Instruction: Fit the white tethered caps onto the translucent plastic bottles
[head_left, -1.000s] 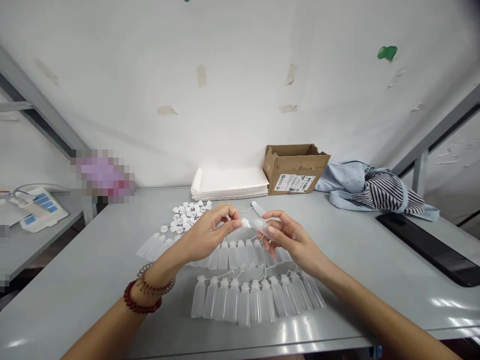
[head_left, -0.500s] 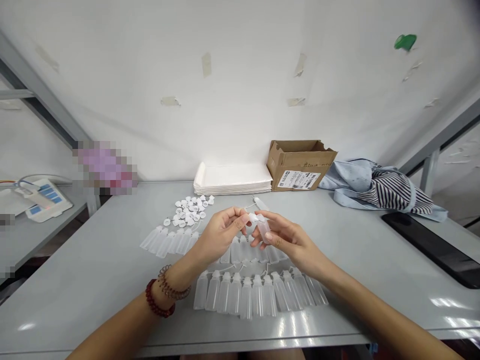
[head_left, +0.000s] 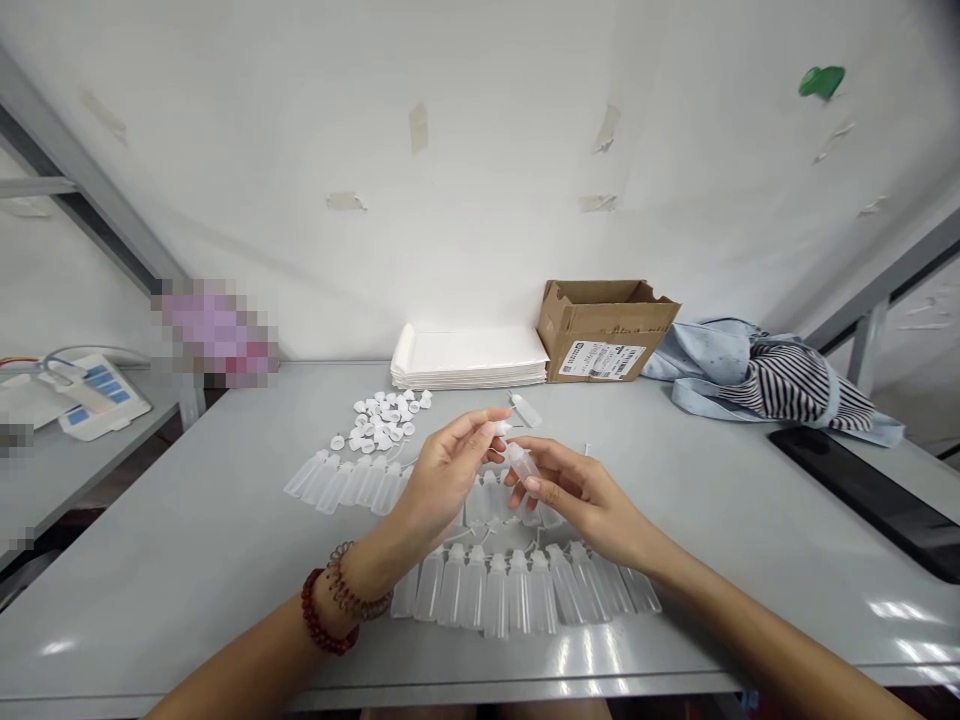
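Observation:
My left hand (head_left: 450, 460) pinches a small white cap (head_left: 501, 427) between thumb and fingers. Close to it on the right, my right hand (head_left: 581, 490) grips a small translucent squeeze bottle (head_left: 523, 462), tilted, its neck toward the cap. A narrow gap shows between cap and bottle. Below my hands a row of similar bottles (head_left: 472, 590) lies along the front of the table, and another row (head_left: 491, 500) is partly hidden behind my hands. More bottles (head_left: 345, 485) lie left of my left hand, below a heap of loose white caps (head_left: 386, 415).
A single bottle (head_left: 526, 410) lies beyond my hands. At the back stand a stack of white envelopes or sheets (head_left: 469, 360) and an open cardboard box (head_left: 607, 335). Bundled cloth (head_left: 787, 385) and a black phone-like slab (head_left: 862, 500) lie on the right of the grey table (head_left: 187, 560).
The cap and the bottle, touching half a second ago, are now slightly apart. My left hand has tipped up with the cap; my right hand still holds the bottle. The view has shifted slightly.

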